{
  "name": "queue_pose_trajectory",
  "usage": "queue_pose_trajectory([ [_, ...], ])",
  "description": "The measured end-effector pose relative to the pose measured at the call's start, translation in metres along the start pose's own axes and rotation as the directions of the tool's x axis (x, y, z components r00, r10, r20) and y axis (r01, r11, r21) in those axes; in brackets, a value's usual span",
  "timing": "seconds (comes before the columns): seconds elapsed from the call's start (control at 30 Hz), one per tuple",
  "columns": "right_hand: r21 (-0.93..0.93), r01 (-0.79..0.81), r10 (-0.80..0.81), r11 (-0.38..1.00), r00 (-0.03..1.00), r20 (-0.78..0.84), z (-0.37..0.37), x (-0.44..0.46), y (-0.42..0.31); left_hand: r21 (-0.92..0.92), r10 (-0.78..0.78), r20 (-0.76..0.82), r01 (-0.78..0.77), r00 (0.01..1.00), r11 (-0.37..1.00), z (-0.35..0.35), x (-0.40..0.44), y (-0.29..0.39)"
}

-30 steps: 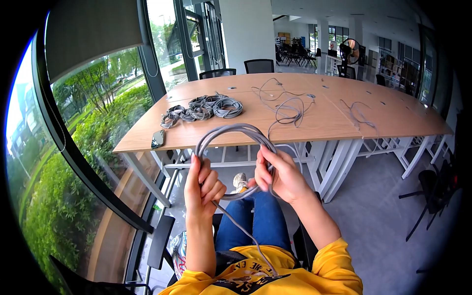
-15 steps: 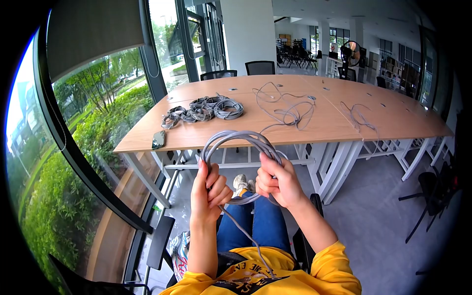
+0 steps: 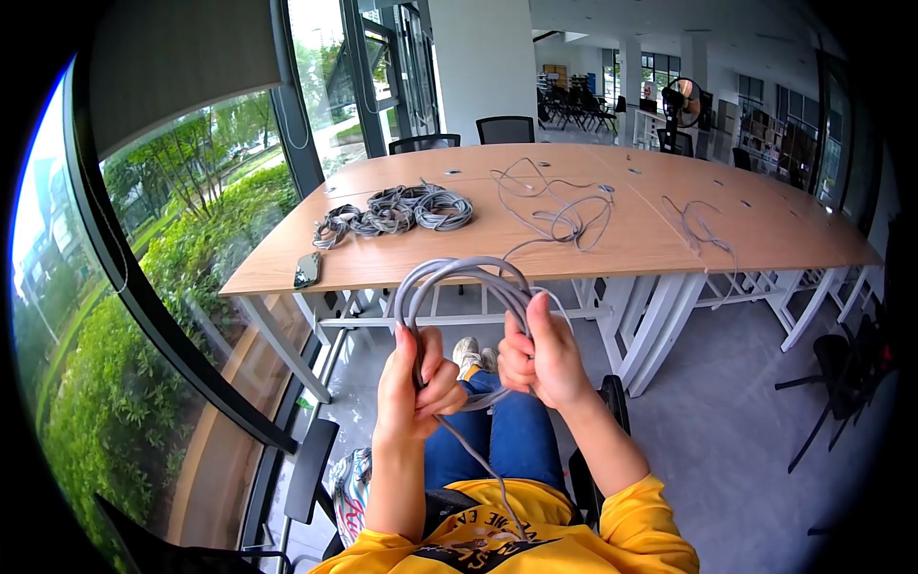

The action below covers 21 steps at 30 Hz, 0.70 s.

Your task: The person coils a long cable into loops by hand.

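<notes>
A looped grey cable (image 3: 457, 268) is held up in front of the table edge, above my lap. My left hand (image 3: 419, 383) is closed round the left side of the coil. Closed on its right side is my right hand (image 3: 541, 356), thumb pointing up. One loose cable end (image 3: 475, 457) hangs from below my left hand down onto the yellow shirt. Another stretch of cable runs from near my right hand up toward the loose grey cable (image 3: 571, 222) on the tabletop; where they meet is partly hidden.
On the wooden table (image 3: 382, 272) lie several coiled grey cables (image 3: 397, 210), a phone (image 3: 307, 270) near the left front edge and a thin loose cable (image 3: 703, 230) at right. Chair armrests (image 3: 312, 471) flank my body. Windows stand at left, and a black chair (image 3: 837, 383) at right.
The coil has tilted and its loops have narrowed at the bottom. Both hands have shifted slightly, the left a little lower and closer to the right, still gripping the cable.
</notes>
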State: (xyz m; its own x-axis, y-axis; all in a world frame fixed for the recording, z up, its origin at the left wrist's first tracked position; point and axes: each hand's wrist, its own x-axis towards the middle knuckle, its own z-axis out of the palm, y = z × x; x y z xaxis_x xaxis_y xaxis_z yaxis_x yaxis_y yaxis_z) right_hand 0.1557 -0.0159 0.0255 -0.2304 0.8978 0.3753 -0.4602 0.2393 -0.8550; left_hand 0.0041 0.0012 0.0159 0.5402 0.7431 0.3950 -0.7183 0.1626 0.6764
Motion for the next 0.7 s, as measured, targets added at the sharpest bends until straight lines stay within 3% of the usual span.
queue_pose_trajectory([
  [0.13,-0.077,0.016,-0.015,0.997,1.000,0.008,0.005,-0.001,-0.001,0.057,0.008,-0.047,-0.005,0.999,0.998,0.001,0.001,0.001],
  [0.37,-0.022,0.010,-0.010,1.000,1.000,-0.012,0.003,-0.005,0.003,0.046,-0.025,0.004,0.024,1.000,0.999,0.002,0.000,-0.002],
  [0.4,-0.070,0.029,-0.031,0.997,0.999,-0.027,0.005,-0.005,0.005,-0.006,-0.059,0.013,0.059,0.998,0.998,0.000,0.000,-0.004],
  [0.53,-0.154,0.020,-0.032,0.988,0.997,-0.074,0.009,-0.002,0.008,0.089,-0.074,-0.013,0.074,0.997,0.993,0.013,0.001,-0.003],
  [0.6,-0.198,0.032,-0.049,0.980,0.995,-0.085,0.012,-0.004,0.014,0.130,-0.109,-0.119,0.124,0.987,0.984,0.007,0.006,-0.002],
  [0.67,-0.391,0.142,-0.170,0.910,0.985,-0.040,0.011,-0.004,0.022,0.077,-0.141,-0.096,0.149,0.985,0.986,0.003,0.006,-0.006],
  [0.7,-0.355,0.095,-0.119,0.930,0.992,-0.046,0.010,-0.006,0.019,0.070,-0.155,-0.091,0.161,0.984,0.984,0.003,0.005,-0.006],
])
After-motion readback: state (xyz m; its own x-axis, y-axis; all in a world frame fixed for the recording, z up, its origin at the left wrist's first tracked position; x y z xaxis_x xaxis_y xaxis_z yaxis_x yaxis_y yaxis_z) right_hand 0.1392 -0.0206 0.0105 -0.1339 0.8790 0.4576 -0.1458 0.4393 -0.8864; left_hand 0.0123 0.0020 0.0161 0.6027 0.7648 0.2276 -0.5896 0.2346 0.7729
